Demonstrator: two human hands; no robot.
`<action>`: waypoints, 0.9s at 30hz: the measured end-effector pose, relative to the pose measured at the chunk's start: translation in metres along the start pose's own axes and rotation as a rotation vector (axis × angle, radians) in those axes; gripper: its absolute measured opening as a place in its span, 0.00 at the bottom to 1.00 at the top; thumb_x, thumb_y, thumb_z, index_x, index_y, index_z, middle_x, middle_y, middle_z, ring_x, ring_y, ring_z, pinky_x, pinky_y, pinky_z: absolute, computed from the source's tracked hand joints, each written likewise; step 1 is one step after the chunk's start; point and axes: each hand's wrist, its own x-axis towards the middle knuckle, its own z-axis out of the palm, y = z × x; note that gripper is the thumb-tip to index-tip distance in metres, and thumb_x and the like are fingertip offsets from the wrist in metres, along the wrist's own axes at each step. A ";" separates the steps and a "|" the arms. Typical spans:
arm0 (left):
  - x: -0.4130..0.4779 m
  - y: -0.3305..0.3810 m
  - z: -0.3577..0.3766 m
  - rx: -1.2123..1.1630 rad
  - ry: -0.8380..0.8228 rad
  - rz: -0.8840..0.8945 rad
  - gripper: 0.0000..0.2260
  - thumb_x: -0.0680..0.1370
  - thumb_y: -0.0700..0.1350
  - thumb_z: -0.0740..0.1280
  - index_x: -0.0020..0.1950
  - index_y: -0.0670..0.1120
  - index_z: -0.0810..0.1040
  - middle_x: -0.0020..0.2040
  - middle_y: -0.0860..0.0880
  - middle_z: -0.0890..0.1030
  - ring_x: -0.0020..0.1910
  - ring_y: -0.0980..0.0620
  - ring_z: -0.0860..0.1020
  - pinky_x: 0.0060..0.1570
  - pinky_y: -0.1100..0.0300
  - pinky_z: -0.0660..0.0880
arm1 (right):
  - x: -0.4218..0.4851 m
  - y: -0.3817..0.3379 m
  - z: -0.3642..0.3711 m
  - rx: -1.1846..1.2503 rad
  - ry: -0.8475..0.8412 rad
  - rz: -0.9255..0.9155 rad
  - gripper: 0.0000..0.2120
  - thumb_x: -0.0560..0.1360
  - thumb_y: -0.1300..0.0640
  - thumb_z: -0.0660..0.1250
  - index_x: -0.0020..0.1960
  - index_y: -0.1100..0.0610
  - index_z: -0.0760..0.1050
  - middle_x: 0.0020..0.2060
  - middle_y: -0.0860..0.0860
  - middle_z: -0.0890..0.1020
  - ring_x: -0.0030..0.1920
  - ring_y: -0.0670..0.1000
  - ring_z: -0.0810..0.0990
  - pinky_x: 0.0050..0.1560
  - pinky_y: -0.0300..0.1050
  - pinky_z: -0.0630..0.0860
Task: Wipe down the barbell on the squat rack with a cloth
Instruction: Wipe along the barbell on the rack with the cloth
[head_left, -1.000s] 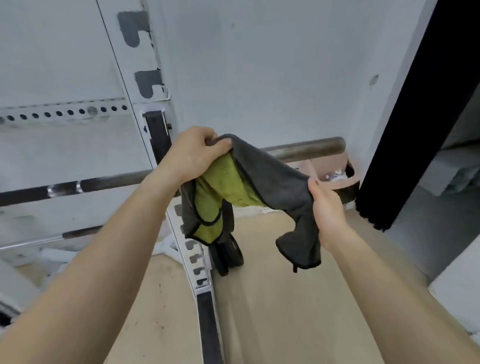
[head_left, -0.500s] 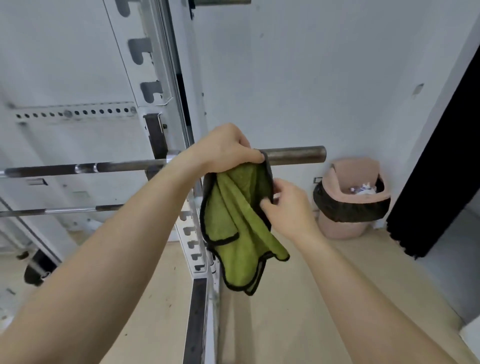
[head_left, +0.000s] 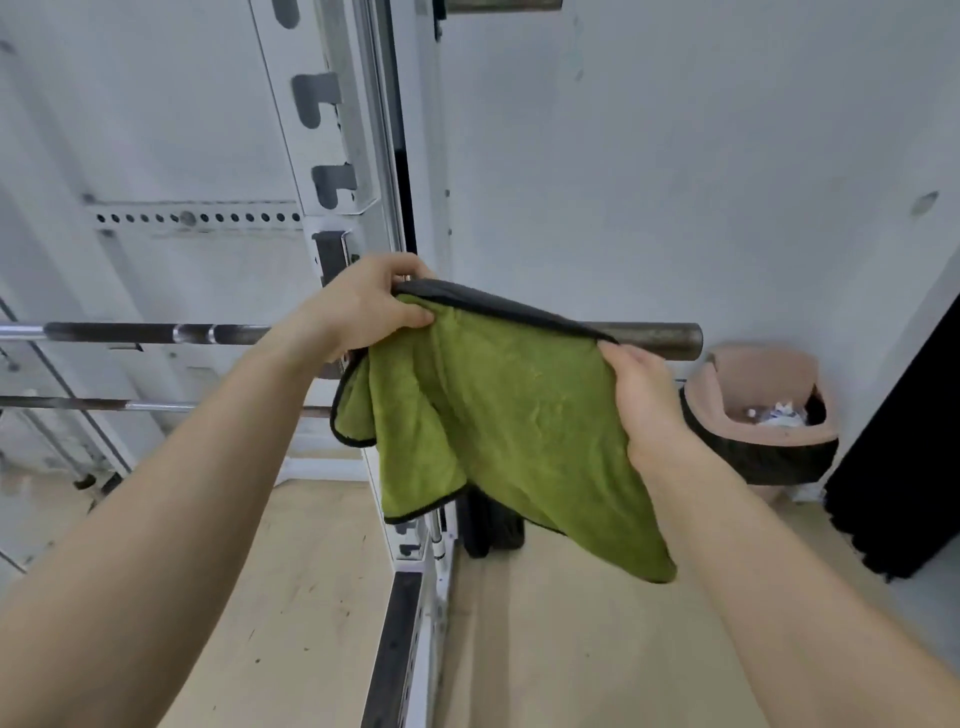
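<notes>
A dark steel barbell (head_left: 649, 336) lies horizontally on the white squat rack (head_left: 343, 171), its sleeve end sticking out to the right. A green cloth (head_left: 498, 415) with a grey back and black trim hangs spread in front of the bar's right part. My left hand (head_left: 369, 306) pinches its upper left corner by the rack upright. My right hand (head_left: 644, 395) grips its upper right edge just below the bar's end. The cloth hides the middle stretch of the sleeve.
A pink bin (head_left: 763, 410) with a black liner stands by the wall at right. A black curtain (head_left: 904, 457) hangs at the far right. A second thinner bar (head_left: 104, 404) sits lower on the left. A dark weight plate (head_left: 488, 530) leans behind the cloth.
The cloth, bunched and hanging from my left hand, has been pulled open; my right hand moved right along its top edge, stretching it wide in front of the bar.
</notes>
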 end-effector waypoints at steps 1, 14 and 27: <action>0.010 -0.005 0.001 0.060 0.099 0.016 0.05 0.75 0.43 0.72 0.47 0.52 0.80 0.44 0.51 0.83 0.49 0.45 0.81 0.48 0.54 0.77 | 0.011 -0.020 0.006 0.038 0.006 -0.051 0.09 0.79 0.54 0.66 0.45 0.57 0.81 0.41 0.52 0.83 0.44 0.51 0.81 0.46 0.46 0.76; 0.124 -0.074 0.068 0.551 0.366 0.120 0.14 0.76 0.44 0.66 0.62 0.49 0.72 0.58 0.46 0.73 0.54 0.45 0.75 0.45 0.54 0.71 | 0.177 -0.008 0.044 -1.328 -0.128 -0.401 0.23 0.79 0.49 0.60 0.72 0.56 0.65 0.64 0.61 0.73 0.62 0.64 0.73 0.57 0.56 0.72; 0.089 -0.095 0.083 0.955 0.450 0.122 0.20 0.84 0.53 0.51 0.39 0.49 0.76 0.34 0.50 0.77 0.34 0.44 0.77 0.36 0.50 0.69 | 0.124 0.014 0.102 -1.489 -0.239 -0.965 0.29 0.82 0.37 0.43 0.47 0.55 0.74 0.36 0.53 0.80 0.31 0.56 0.75 0.30 0.46 0.59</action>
